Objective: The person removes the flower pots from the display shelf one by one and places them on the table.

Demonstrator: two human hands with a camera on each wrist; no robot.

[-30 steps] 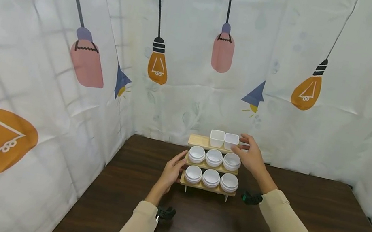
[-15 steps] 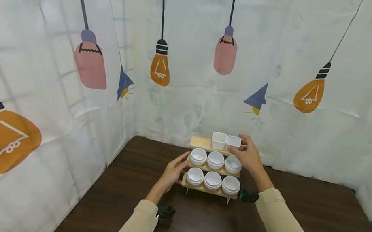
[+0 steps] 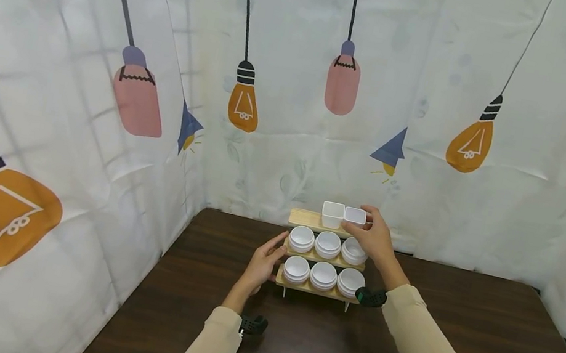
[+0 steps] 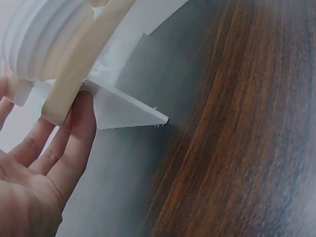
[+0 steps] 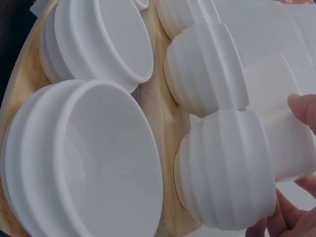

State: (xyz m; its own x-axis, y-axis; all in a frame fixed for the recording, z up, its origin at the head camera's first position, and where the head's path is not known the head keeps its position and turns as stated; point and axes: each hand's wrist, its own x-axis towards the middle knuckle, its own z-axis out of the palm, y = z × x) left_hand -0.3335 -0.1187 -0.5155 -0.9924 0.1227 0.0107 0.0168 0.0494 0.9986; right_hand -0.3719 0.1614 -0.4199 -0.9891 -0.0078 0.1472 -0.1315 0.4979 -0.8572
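Note:
A three-tier wooden stand [image 3: 304, 218] with white legs holds white cups. Ribbed round bowls [image 3: 301, 239] fill its middle and lower tiers, and one ribbed bowl [image 5: 224, 168] looms large in the right wrist view. Up on the top tier, a square white cup [image 3: 333, 215] sits beside a second square cup [image 3: 355, 215]. My right hand [image 3: 376, 239] pinches that second cup, thumb at the front and fingers at its right side. At the stand's left end, my left hand [image 3: 263, 261] grips the board edges; its fingers [image 4: 81, 123] press against a board end [image 4: 61, 103].
The stand rests on a dark brown wooden table [image 3: 310, 350]. Behind and to the left hangs a pale curtain [image 3: 275, 156] printed with lamps. A black wristband [image 3: 371, 297] is close to the lower right bowl.
My right hand and wrist have shifted slightly left, the thumb now further across the front of the square cup. The left hand keeps its place at the stand. The head view has moved a little.

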